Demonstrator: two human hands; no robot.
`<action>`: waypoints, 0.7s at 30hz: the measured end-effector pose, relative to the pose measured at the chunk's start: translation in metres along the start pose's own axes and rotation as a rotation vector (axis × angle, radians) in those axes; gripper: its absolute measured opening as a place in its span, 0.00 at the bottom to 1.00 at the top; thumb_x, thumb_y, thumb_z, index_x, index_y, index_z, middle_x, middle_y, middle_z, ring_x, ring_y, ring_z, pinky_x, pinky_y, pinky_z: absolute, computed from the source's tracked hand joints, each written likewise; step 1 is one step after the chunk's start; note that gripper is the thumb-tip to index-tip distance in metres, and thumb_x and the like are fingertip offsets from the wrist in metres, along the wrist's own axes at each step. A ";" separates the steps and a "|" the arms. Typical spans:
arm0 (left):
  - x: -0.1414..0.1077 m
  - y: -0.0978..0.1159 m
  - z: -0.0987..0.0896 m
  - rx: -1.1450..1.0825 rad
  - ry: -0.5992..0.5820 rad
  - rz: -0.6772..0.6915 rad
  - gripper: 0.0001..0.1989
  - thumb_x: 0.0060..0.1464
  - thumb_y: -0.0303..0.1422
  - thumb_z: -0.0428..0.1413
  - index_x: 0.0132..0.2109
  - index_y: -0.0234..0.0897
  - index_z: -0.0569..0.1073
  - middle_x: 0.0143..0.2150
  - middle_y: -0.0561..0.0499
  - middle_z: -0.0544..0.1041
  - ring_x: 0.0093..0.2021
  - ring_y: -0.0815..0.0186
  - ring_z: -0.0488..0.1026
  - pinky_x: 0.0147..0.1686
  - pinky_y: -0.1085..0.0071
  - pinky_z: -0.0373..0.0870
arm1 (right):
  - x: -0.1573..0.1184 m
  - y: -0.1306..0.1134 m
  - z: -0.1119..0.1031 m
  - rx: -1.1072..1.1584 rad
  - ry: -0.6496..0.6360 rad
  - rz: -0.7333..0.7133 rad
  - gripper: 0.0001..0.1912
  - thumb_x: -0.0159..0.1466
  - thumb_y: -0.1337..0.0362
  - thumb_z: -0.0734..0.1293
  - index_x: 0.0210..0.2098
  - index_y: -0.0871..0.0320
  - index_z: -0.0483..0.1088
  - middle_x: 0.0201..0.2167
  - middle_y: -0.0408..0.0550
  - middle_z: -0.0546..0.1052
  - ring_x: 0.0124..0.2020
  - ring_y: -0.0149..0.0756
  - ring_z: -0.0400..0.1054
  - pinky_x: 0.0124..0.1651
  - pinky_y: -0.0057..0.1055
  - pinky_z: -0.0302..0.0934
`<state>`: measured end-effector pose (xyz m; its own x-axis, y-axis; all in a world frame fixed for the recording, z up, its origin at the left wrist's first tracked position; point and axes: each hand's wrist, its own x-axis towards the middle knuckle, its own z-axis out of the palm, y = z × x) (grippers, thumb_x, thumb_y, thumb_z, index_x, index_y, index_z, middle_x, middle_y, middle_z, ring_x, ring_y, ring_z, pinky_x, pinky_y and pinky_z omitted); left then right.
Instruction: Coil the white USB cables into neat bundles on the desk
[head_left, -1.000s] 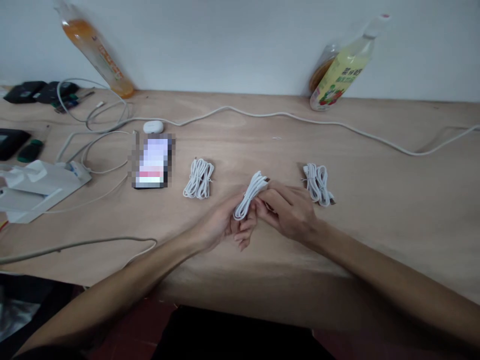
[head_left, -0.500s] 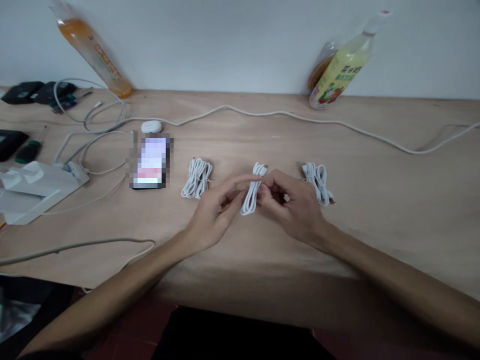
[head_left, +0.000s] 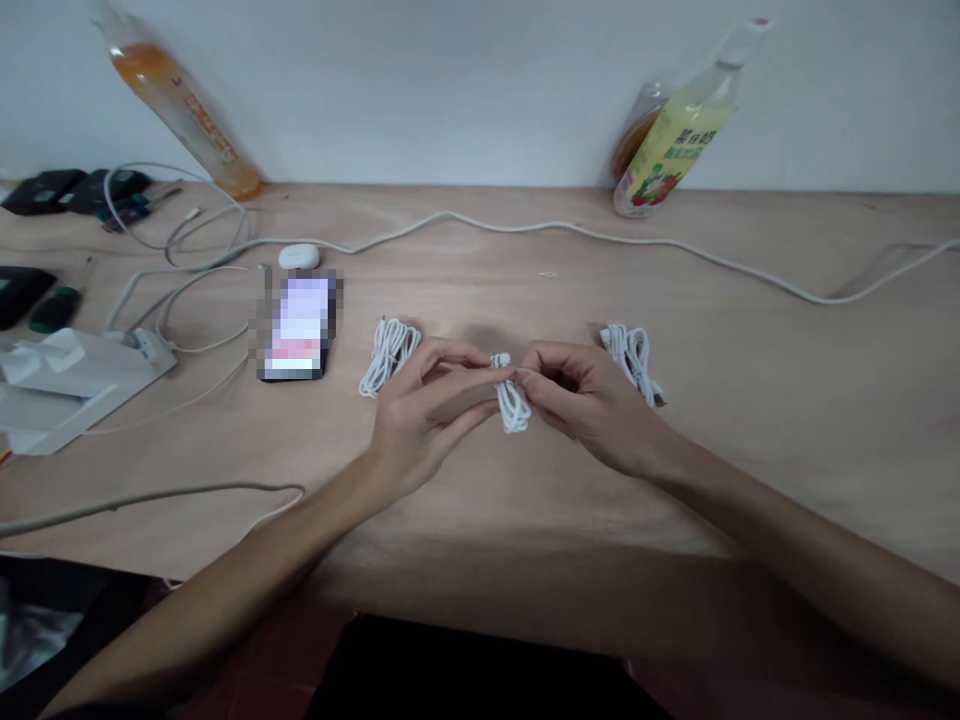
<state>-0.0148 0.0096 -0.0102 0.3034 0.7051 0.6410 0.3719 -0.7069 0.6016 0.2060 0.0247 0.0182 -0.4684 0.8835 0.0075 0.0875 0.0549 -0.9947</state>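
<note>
Between my two hands, above the table, is a coiled white USB cable (head_left: 513, 408) tied at its middle. My left hand (head_left: 424, 415) is closed on it, with the fingers laid across the coil. My right hand (head_left: 589, 400) pinches with thumb and forefinger at the coil's right side, by the left fingertips; what lies in that pinch is too small to make out. To the left, partly behind my left hand, lies a second coiled white cable (head_left: 390, 355). A third coiled cable (head_left: 634, 358) rests just beyond my right hand, its metal plug pointing right.
Left of the coils lie a phone (head_left: 298, 325) and a white earbud case (head_left: 299, 256). A long white cord (head_left: 555, 226) crosses the table's back. An orange drink bottle (head_left: 184, 115) and a yellow one (head_left: 675, 140) stand by the wall. A white power strip (head_left: 75, 385) sits at left.
The held coil has turned from leaning right to leaning left, its top now largely covered by my left fingers. My right hand has stayed pinched beside it.
</note>
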 end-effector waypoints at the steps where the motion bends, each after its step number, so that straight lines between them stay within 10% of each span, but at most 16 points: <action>1: -0.001 0.000 0.001 0.007 0.010 0.019 0.14 0.67 0.30 0.67 0.58 0.44 0.84 0.54 0.46 0.82 0.52 0.62 0.82 0.49 0.65 0.84 | 0.000 -0.001 0.001 0.020 -0.006 0.006 0.20 0.73 0.54 0.69 0.27 0.54 0.65 0.21 0.34 0.61 0.22 0.27 0.50 0.26 0.31 0.45; 7: -0.001 0.008 0.001 -0.022 0.018 0.033 0.13 0.67 0.29 0.66 0.57 0.42 0.85 0.49 0.47 0.89 0.46 0.63 0.86 0.49 0.67 0.84 | -0.001 -0.005 0.006 0.099 -0.034 0.060 0.23 0.72 0.47 0.71 0.27 0.54 0.66 0.19 0.33 0.60 0.20 0.26 0.48 0.23 0.30 0.42; 21: 0.012 0.016 0.006 -0.678 -0.048 -0.784 0.11 0.58 0.42 0.72 0.38 0.38 0.88 0.36 0.47 0.88 0.37 0.61 0.84 0.42 0.65 0.83 | -0.005 -0.001 0.004 -0.242 0.018 -0.244 0.16 0.78 0.60 0.64 0.32 0.54 0.67 0.27 0.39 0.68 0.28 0.32 0.59 0.33 0.32 0.54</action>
<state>0.0005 0.0074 0.0043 0.2295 0.9716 -0.0569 -0.0875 0.0788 0.9930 0.2047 0.0184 0.0182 -0.4860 0.8386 0.2460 0.1818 0.3723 -0.9101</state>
